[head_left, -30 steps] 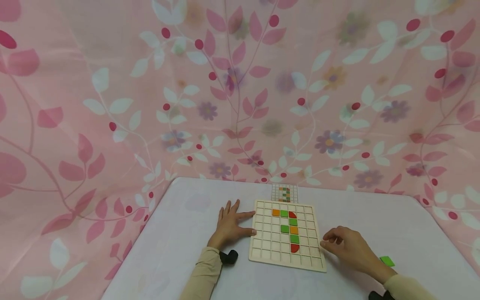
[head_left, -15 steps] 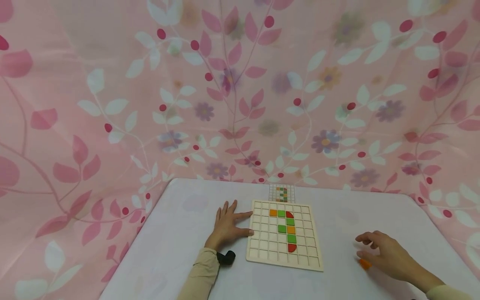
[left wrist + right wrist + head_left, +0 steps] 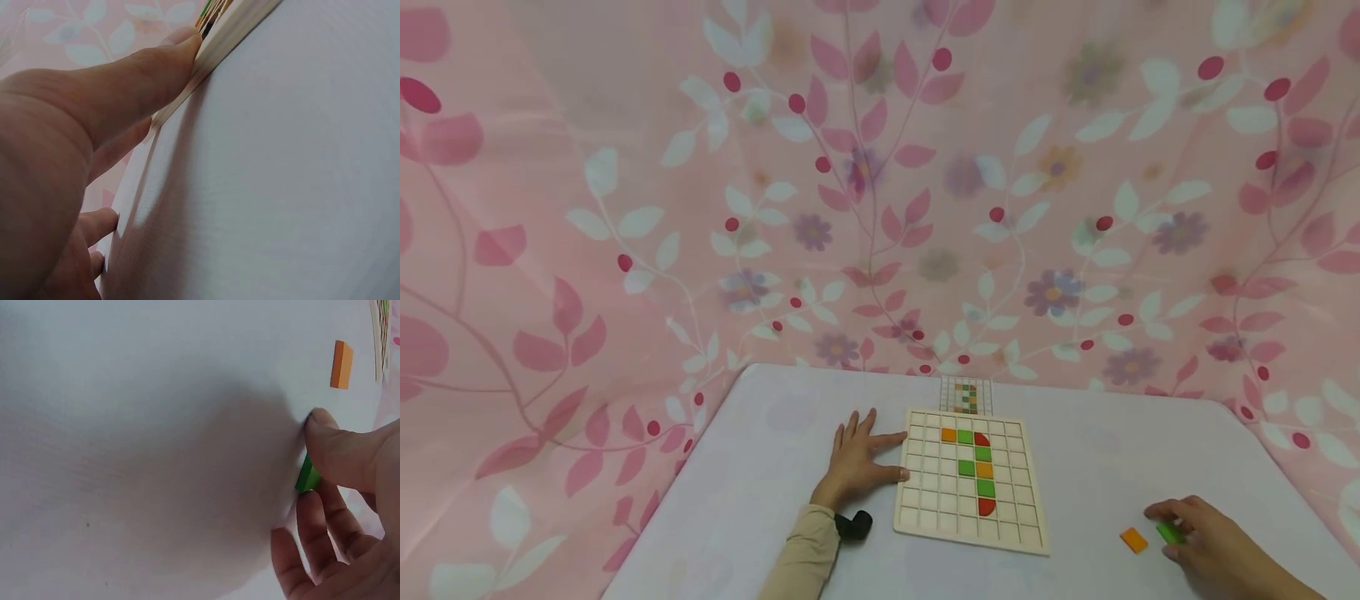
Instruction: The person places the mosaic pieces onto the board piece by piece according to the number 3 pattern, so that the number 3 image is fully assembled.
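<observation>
A square wooden grid board (image 3: 925, 506) lies on the table, with several coloured tiles set in its cells. My left hand (image 3: 855, 465) is spread at its left side, thumb and index finger touching the edge. The left wrist view shows the thumb (image 3: 144, 78) against the board's side (image 3: 228, 40). Over at the right, the fingers and thumb of my right hand (image 3: 1213, 542) are curled round a green tile (image 3: 1168, 532), which lies between them at the table surface. In the right wrist view the thumb partly covers this green tile (image 3: 306, 475).
An orange tile (image 3: 1133, 540) lies on the white tablecloth (image 3: 1090, 467) just left of my right hand. Behind the board is a small card (image 3: 966, 395) printed with a grid of coloured squares. A pink floral curtain (image 3: 880, 208) hangs beyond the table.
My right hand has moved from the board's right edge across to the green tile on the right, uncovering the orange tile. My left hand stays at the board's left edge.
</observation>
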Available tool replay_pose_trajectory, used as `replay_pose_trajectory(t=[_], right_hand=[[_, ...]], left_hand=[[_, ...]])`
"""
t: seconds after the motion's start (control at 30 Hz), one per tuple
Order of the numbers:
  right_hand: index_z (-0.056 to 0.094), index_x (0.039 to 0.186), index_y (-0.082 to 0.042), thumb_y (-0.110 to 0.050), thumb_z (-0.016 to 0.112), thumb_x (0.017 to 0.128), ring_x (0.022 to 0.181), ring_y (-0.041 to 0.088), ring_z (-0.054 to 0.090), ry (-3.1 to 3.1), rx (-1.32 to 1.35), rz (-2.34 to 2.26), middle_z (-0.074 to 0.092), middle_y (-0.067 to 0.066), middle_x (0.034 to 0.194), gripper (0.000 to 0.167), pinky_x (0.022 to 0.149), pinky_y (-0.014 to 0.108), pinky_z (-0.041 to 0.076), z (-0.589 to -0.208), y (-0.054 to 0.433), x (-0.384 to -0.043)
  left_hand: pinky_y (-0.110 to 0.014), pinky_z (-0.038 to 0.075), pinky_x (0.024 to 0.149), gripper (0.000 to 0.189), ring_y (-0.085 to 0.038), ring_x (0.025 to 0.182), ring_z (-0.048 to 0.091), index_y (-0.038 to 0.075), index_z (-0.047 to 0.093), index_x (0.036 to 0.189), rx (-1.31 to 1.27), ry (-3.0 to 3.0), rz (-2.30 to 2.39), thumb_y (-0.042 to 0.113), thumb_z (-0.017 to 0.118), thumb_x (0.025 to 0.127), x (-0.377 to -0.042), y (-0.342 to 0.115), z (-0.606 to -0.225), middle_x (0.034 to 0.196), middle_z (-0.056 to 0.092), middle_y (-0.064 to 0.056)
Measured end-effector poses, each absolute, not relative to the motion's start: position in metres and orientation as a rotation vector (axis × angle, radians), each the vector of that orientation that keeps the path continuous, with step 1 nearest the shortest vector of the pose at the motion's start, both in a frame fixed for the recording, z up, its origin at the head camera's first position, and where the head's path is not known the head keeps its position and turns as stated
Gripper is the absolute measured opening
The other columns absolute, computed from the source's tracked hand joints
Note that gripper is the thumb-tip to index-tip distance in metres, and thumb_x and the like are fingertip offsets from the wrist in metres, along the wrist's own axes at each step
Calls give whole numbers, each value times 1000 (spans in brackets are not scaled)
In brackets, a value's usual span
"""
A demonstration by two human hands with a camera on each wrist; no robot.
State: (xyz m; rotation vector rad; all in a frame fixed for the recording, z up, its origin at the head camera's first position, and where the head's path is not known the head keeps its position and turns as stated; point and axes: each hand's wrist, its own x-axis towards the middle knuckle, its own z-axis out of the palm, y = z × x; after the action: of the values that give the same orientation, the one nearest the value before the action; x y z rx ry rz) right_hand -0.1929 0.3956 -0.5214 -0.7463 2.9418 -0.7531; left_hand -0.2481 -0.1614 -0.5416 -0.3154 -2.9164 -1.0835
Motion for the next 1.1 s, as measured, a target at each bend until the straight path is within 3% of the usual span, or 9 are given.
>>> replay_pose_trajectory(t=[0.13, 0.37, 0.57, 0.87, 1.1], right_hand=[[71, 115, -8, -12, 86, 84, 82, -12, 52, 2959, -676, -757, 65, -10, 103, 35, 67, 17, 53, -527, 395, -192], [69, 124, -1, -25, 90, 83, 89, 11, 67, 2833, -307, -691, 75, 7, 116, 52, 79, 32, 63, -519, 388, -196], [71, 119, -2, -23, 89, 84, 83, -6, 61, 2848, -350, -674, 77, 8, 115, 45, 74, 17, 58, -519, 396, -194], [71, 112, -10, -14, 83, 90, 83, -11, 60, 2914, -593, -689, 75, -2, 101, 25, 69, 17, 56, -524, 406, -190], [69, 111, -2, -8, 80, 91, 82, -9, 58, 2866, -443, -720, 73, 1, 105, 23, 75, 19, 60, -525, 398, -191]], left_hand=[[-70, 1, 130, 69, -48, 164, 5, 30, 70, 143, -315, -2918, -1068, 54, 88, 81, -248, -162, -545, 175, 26, -19], [-71, 2, 129, 70, -50, 164, 6, 29, 70, 142, -325, -2897, -1081, 54, 89, 80, -248, -162, -546, 174, 26, -21], [-71, 2, 129, 70, -50, 164, 6, 28, 71, 142, -316, -2900, -1085, 53, 89, 80, -247, -162, -544, 174, 26, -21], [-72, 1, 128, 67, -51, 163, 6, 28, 71, 142, -319, -2897, -1080, 49, 89, 81, -247, -161, -542, 174, 27, -21], [-70, 0, 130, 68, -48, 164, 4, 29, 70, 143, -302, -2917, -1082, 52, 88, 81, -246, -160, -541, 175, 26, -20]])
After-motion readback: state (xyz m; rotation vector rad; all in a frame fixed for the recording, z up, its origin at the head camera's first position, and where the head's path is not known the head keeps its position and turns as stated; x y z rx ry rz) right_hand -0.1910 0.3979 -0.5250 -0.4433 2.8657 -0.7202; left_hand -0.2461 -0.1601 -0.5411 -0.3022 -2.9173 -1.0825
